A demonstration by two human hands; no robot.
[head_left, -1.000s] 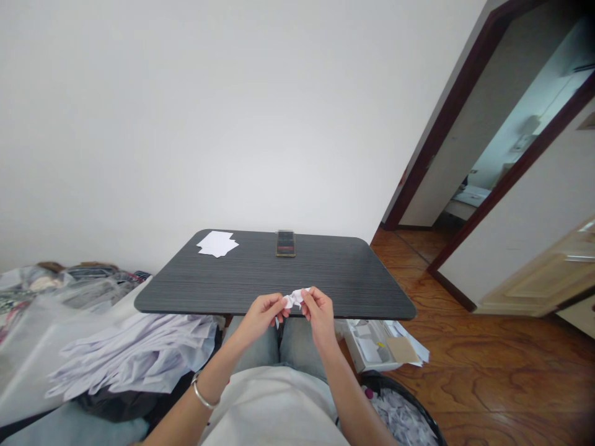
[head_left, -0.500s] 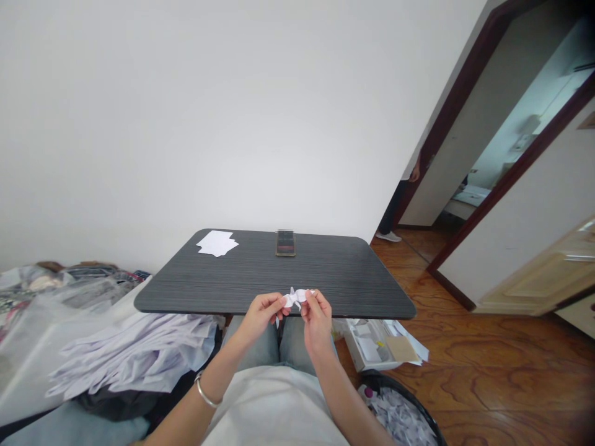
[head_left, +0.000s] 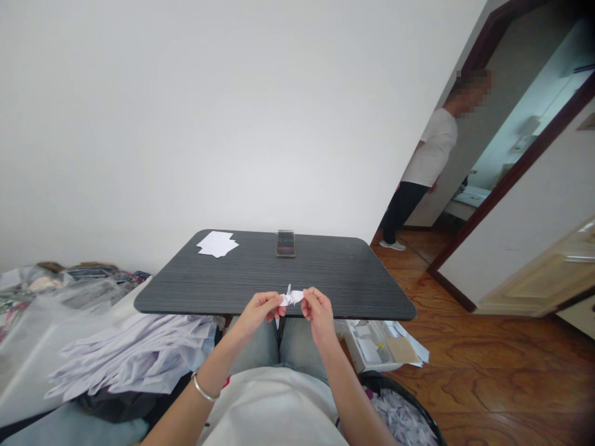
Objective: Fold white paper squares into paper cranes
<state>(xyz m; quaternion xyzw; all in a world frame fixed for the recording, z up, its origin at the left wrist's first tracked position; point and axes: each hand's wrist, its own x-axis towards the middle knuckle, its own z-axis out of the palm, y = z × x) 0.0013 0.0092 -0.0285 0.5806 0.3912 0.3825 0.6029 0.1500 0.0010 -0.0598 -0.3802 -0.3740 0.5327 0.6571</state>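
Note:
A small white folded paper crane (head_left: 292,297) is stretched between my two hands over the near edge of the dark table (head_left: 260,272). One thin point of it sticks upward. My left hand (head_left: 261,310) pinches its left end between thumb and fingers. Its right end sits between the thumb and fingers of my right hand (head_left: 318,308). Parts of the paper are hidden behind the fingertips. Farther back on the table lie several white paper sheets (head_left: 217,243) at the left and a phone (head_left: 285,243) near the middle.
White cloth (head_left: 139,353) is heaped at my left, beside plastic-wrapped goods (head_left: 51,316). To my right, a box (head_left: 372,347) of papers stands on the wooden floor (head_left: 488,384), with a black bin (head_left: 430,415) holding folded white paper in front. A person (head_left: 430,148) is in the doorway.
My hands have drawn slightly apart, and the paper crane has shifted a little left. In the doorway, the person has come further into view.

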